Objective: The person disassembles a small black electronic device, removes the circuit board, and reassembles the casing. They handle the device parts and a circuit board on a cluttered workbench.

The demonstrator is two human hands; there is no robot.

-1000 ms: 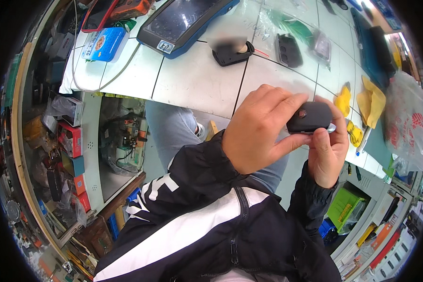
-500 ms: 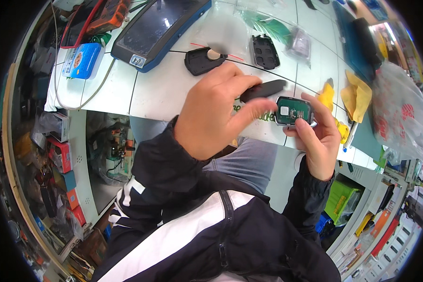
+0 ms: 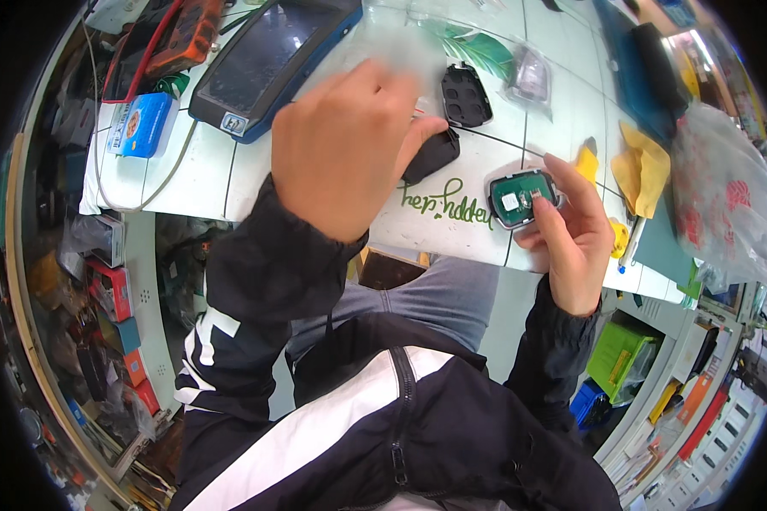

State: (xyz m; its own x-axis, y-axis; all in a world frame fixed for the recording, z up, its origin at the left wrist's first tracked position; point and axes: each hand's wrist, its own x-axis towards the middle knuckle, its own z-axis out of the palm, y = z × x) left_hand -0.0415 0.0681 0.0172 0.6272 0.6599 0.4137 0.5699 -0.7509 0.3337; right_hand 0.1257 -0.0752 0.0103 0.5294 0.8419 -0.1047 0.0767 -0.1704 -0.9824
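Note:
My right hand (image 3: 575,238) grips an opened car key fob half (image 3: 520,198) with a bright rim and green circuit board, thumb on the board and fingers behind it. My left hand (image 3: 341,153) hovers over the white tiled tabletop, its thumb stretched out apart from the other fingers, which are partly smeared by motion. Just below that thumb rests a black fob cover (image 3: 435,157). Beyond it stands another black shell (image 3: 466,95) with rounded recesses, lying face up. The shell with the round coin cell is hidden behind my left hand.
A large tablet-like device (image 3: 268,64) lies at the far left, beside a blue box (image 3: 145,123) and a cable. A small bagged item (image 3: 530,75), a yellow cloth (image 3: 639,170) and a white plastic bag (image 3: 724,196) are to the right. Green writing marks the table's near edge.
My left hand has moved left and away from the fob half, up over the coin-cell shell. The black cover that was by its fingers now lies further left. My right hand keeps its hold.

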